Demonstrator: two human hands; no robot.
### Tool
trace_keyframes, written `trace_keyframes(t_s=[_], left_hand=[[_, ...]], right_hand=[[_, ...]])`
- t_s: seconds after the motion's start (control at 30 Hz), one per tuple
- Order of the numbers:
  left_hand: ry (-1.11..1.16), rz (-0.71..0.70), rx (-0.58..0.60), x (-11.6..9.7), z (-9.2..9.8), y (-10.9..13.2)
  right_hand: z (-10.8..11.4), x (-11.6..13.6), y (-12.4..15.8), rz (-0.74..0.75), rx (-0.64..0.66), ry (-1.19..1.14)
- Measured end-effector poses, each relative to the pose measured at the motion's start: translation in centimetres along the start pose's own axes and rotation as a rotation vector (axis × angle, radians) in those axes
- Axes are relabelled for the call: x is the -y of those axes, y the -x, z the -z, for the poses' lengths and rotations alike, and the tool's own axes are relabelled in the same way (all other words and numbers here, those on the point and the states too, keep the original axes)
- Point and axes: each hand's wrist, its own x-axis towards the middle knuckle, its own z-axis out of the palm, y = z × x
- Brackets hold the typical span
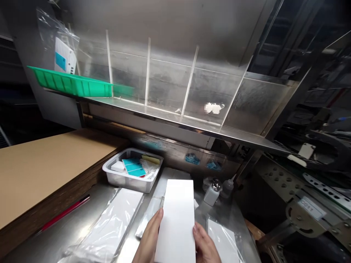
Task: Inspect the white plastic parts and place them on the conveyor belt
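Note:
Between my two hands is a plain white box [177, 223], long and narrow, tilted with its far end raised toward the shelf. My left hand [150, 237] grips its left edge with the fingers along the side. On the opposite edge my right hand [205, 244] presses with its fingertips. The box's near end runs out of the bottom of the view. To the left on the metal table lies a white piece in a clear plastic bag [113, 223]. Another bagged white piece [223, 239] lies just right of my right hand.
A grey bin [148, 186] holds teal and white packets. A red pen [64, 213] lies beside the brown board [41, 168]. Right of the box stand a pump bottle [212, 193] and a squeeze bottle [227, 188]. Above is a shelf with a green tray [79, 87]; machinery stands at right.

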Motion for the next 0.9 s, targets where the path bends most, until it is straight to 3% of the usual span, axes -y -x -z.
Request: trace_keyframes(t_s=[0.13,0.27,0.7,0.9], left_hand=[[-0.004,0.020,0.054,1.0,0.2,-0.4],[0.045,0.009,0.099,2.6,-0.1,-0.6],[0.094,0.013,0.045,3.7,0.8,-1.5],[0.110,0.057,-0.056,4.1,0.9,-1.9]], right_hand=[[-2.6,-0.5,0.6,-0.140,0.170,-0.138],[-3.8,-0.3,1.2,-0.187,0.203,-0.158],[-3.5,-1.1,1.2,-0.210,0.253,-0.143],[-3.3,-1.8,0.6,-0.170,0.305,-0.163]])
